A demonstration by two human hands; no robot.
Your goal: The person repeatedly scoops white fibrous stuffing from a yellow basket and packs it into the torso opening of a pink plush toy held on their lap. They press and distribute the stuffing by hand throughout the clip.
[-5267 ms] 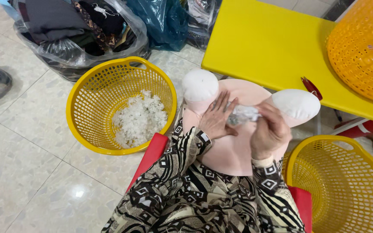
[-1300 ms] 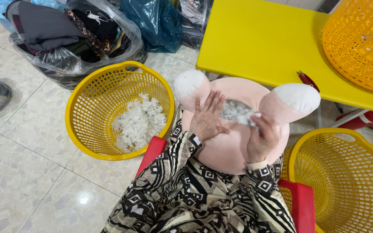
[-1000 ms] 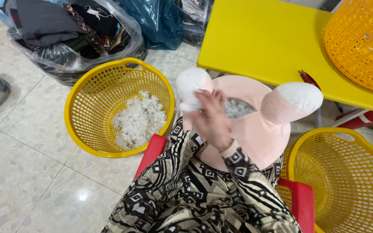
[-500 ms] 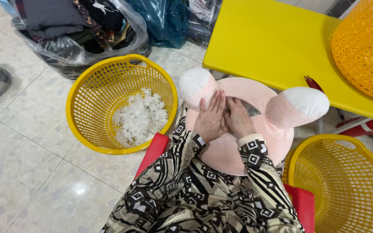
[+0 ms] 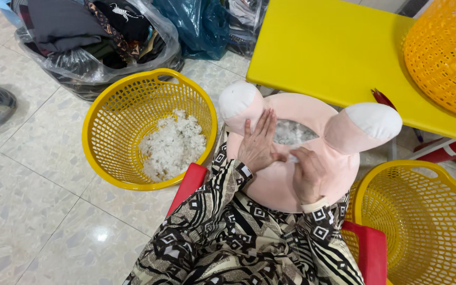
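- A person seated on a red chair (image 5: 368,248) holds a pink plush cushion (image 5: 286,179) on their lap, seen from above.
- The left hand (image 5: 257,143) lies flat and open on the cushion's left side, fingers straight and together, pressing the cover down; it grips nothing.
- The right hand (image 5: 308,174) is curled loosely at the edge of an opening in the cover, fingers bent toward a tuft of white stuffing (image 5: 291,132). Whether it pinches stuffing or only fabric, I cannot tell.
- To do this well, judging from the pose: keep the flat hand steady so the soft cover does not slide, and work the stuffing in small tufts so loose fibres do not scatter.
- The cushion is smooth, short-pile fabric, rounded, with two stubby pink horns capped in white (image 5: 368,120).
- The stuffing looks fluffy, clumped and light.
- A round yellow plastic basket (image 5: 104,119) with lattice walls stands on the tiled floor (image 5: 22,211) to the person's left, holding a heap of the same white stuffing.
- A second yellow basket (image 5: 428,211) sits to the right, just beside the chair.
- A glossy yellow surface (image 5: 333,47) lies ahead, carrying an orange basket (image 5: 444,53).
- The sleeves (image 5: 212,211) have a black-and-cream geometric print.
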